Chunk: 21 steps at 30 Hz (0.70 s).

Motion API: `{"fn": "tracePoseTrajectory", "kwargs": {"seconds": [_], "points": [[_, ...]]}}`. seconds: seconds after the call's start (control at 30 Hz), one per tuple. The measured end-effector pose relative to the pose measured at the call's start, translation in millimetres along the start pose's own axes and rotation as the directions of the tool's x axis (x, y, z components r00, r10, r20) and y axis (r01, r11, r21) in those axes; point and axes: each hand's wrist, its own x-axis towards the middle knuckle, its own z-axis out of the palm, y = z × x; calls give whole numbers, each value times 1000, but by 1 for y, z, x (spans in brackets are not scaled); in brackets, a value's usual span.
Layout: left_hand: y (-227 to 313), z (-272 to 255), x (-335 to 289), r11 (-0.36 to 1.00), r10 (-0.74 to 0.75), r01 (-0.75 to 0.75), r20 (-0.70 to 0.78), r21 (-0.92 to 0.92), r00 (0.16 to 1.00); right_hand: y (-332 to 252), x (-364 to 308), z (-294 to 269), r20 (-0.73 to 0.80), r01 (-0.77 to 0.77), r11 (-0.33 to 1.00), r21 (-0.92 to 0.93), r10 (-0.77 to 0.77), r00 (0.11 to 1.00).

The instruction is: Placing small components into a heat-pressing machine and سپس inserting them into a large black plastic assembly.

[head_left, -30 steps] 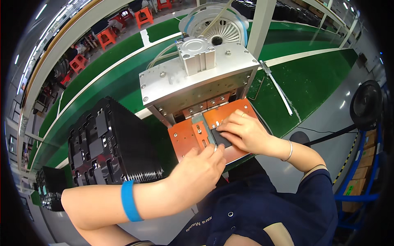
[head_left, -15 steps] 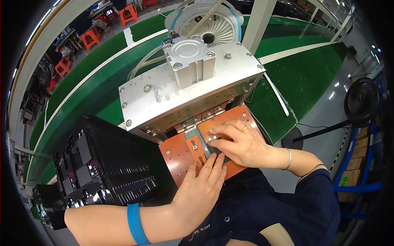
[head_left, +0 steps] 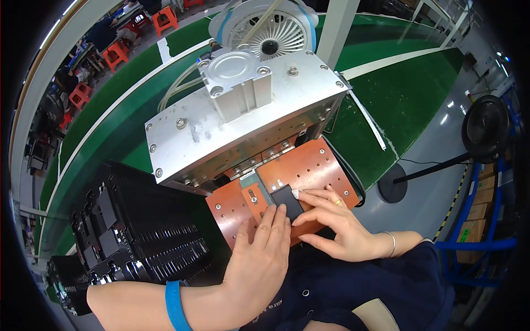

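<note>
A flat black rectangular piece (head_left: 286, 199) lies on the orange base plate (head_left: 312, 165) of a metal press fixture. My left hand (head_left: 261, 248) is laid flat, with its fingertips on the near left edge of the black piece. My right hand (head_left: 337, 226) has its fingers stretched and apart, with fingertips against the right edge of that piece. A white cover sits on one right fingertip. Left of the piece is a slotted orange guide (head_left: 254, 199) with a screw. Two small shiny bits (head_left: 277, 183) show on the plate just beyond the piece.
The silver press body (head_left: 243, 118) with a square cylinder (head_left: 234, 83) rises behind the plate. Stacked black trays (head_left: 138, 231) stand at left. A white fan (head_left: 270, 44) is behind the press; a black standing fan (head_left: 486, 129) is at right. A green surface (head_left: 381, 105) surrounds the press.
My right hand has moved right and nearer, from the small bits above the black piece to its right edge, uncovering it. My left hand remains at the piece. The whole view has shifted slightly.
</note>
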Motion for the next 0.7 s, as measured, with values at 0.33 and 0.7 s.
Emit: {"fn": "tracePoseTrajectory", "kwargs": {"seconds": [0.33,0.7], "points": [[-3,-3,3,1000,-14,14,-7,-11,1000,21,18,8,-95,122,985,-125,-135,986],[-7,-2,3,1000,-12,12,3,3,1000,9,14,5,-135,59,998,-36,-63,989]]}}
